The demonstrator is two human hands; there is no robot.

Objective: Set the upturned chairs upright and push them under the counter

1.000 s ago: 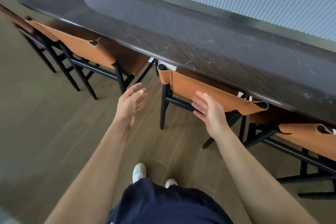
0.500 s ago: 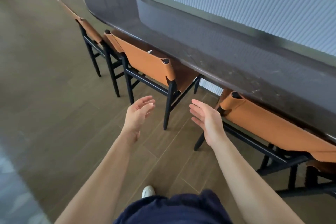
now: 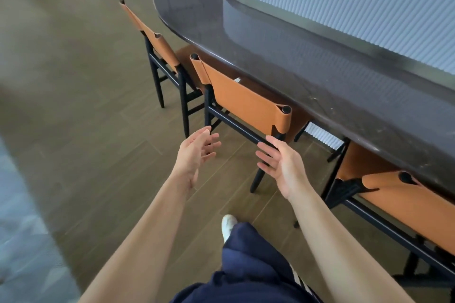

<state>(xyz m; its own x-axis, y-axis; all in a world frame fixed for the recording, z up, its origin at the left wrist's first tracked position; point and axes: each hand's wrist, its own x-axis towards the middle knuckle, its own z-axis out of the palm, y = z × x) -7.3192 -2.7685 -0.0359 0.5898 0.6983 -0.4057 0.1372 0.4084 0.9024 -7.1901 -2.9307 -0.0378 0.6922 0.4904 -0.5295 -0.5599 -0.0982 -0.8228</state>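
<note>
Below me, left to right: a wood-plank floor [image 3: 73,110] runs along a dark, curved tabletop [image 3: 283,61], and three upright chairs with tan leather backs and black frames stand in a row against its edge. The far-left chair [image 3: 157,39] sits at the rounded end of the tabletop, its seat tucked beneath the overhang. Just beside it, the middle chair [image 3: 246,101] stands square to the edge, its seat also under the tabletop and its backrest close to the rim. My left hand [image 3: 197,150] is released, palm turned inward and fingers loosely spread, hovering over the floor near that chair's left rear leg without touching it. My right hand [image 3: 280,162] is likewise released and grasping nothing, fingers extended toward the chair's lower black rail; the fingertips overlap the rail near the right rear post, though I cannot tell whether they touch it. At far right, a third chair [image 3: 403,202] stands partly under the tabletop, cut off by the frame. A white shoe [image 3: 227,225] and navy shorts [image 3: 246,270] show at the bottom between my forearms.
</note>
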